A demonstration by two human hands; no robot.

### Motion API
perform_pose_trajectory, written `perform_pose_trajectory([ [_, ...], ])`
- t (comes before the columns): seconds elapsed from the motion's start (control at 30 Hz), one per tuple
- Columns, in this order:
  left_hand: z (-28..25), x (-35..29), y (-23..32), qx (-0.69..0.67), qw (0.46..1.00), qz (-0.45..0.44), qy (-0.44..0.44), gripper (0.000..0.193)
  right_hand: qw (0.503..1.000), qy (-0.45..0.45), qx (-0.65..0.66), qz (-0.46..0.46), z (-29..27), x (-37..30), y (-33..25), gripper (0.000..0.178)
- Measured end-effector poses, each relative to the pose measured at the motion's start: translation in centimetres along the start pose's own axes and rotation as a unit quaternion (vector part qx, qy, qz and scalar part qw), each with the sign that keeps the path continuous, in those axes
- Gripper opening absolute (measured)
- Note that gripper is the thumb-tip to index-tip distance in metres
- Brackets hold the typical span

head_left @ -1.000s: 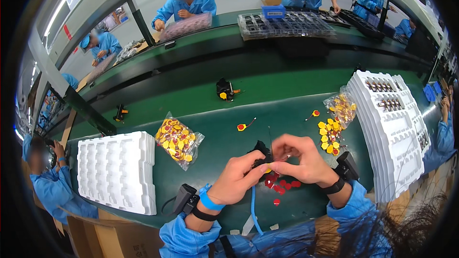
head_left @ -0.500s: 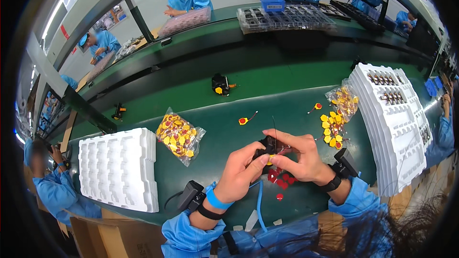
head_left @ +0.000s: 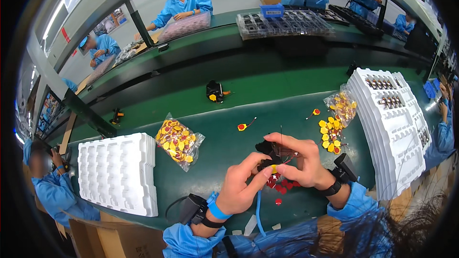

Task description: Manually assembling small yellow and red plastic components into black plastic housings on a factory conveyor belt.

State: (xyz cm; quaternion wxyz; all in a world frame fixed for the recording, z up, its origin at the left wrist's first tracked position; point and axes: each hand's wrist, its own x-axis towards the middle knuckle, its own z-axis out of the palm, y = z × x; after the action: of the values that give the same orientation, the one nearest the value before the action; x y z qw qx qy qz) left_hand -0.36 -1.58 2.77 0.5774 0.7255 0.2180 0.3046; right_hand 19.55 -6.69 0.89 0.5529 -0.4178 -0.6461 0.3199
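the small black part (head_left: 267, 155) sits above the green table (head_left: 229, 143), pinched between both hands: left hand (head_left: 241, 186) closed on its lower edge, right hand (head_left: 299, 162) closed over the top. it appears light and rigid; thin wires look fragile, so grip the body.

The worktop (head_left: 215, 162) is dark green. A small black part (head_left: 267, 155) sits between the hands, with a yellow tip. Red discs (head_left: 279, 186) lie near the front edge. A clear bag (head_left: 178, 139) holds yellow and red pieces. White moulded trays (head_left: 117, 174) sit at the left edge, another white stack (head_left: 392, 129) at the right. Sleeves (head_left: 189, 241) are blue.
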Motion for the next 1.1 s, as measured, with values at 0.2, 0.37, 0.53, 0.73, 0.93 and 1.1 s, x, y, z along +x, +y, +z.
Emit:
perform_pose_trajectory([
  [0.2,0.8,-0.2,-0.2,0.022,0.998,0.049,0.025,0.018,0.993,0.047,-0.088,-0.069,0.4,-0.2,0.0,0.060],
  [0.37,1.1,-0.5,-0.1,0.027,0.998,0.049,0.025,0.018,0.977,0.068,-0.152,-0.134,0.5,-0.5,-0.5,0.057],
  [0.53,0.6,-0.2,-0.8,-0.015,1.000,-0.005,0.021,0.016,0.987,0.069,-0.131,-0.070,0.9,-0.4,-0.1,0.057],
  [0.73,0.0,0.3,-1.0,-0.239,0.968,-0.076,0.025,0.015,0.996,0.049,0.015,0.075,1.5,-0.5,0.4,0.043],
  [0.93,0.9,0.4,-1.2,-0.266,0.961,-0.064,0.043,0.013,0.993,0.083,-0.035,0.074,2.3,-0.8,0.2,0.040],
  [1.1,0.7,0.9,-1.7,-0.271,0.958,-0.082,0.043,0.012,0.991,0.099,-0.024,0.086,2.6,-0.8,0.3,0.039],
])
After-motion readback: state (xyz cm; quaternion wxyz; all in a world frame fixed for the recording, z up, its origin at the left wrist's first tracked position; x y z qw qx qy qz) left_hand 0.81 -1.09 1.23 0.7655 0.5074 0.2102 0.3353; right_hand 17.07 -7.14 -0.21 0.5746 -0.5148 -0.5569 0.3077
